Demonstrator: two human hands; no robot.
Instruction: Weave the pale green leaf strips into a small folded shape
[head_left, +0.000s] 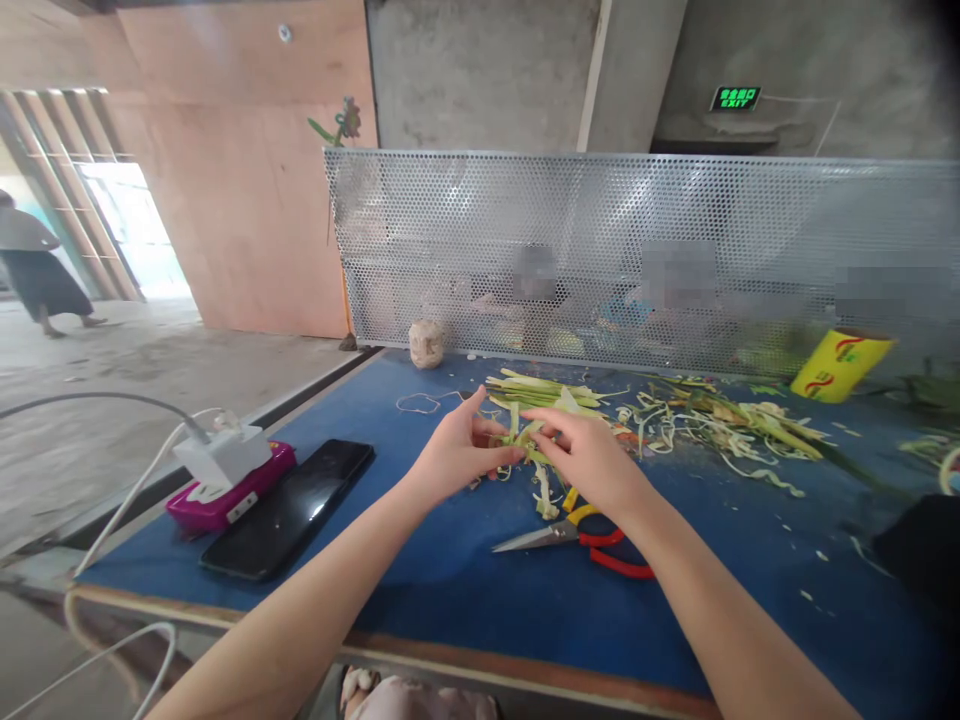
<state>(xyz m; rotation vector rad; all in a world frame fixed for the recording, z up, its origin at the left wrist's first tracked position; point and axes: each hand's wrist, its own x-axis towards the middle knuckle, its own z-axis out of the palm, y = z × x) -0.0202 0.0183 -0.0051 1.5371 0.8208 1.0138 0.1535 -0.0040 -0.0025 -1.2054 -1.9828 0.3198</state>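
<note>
My left hand (461,445) and my right hand (589,455) meet over the blue table, each pinching pale green plant strips (517,437) between thumb and fingers. How the strips cross is too small to make out. Just behind my hands lies a bundle of green stalks (547,390). Scissors (577,535) with red and yellow handles rest on the table below my right hand, blades pointing left; my right forearm partly covers the handles. A curled pale peeling (545,492) lies between the scissors and my fingers.
A black phone (289,510) and a magenta power strip (232,490) with a white adapter (223,455) lie left. Plant scraps (720,425) and a yellow tube (841,367) are right. A thin string loop (420,403) and a whitish cylinder (426,345) stand before the perforated metal screen (465,220).
</note>
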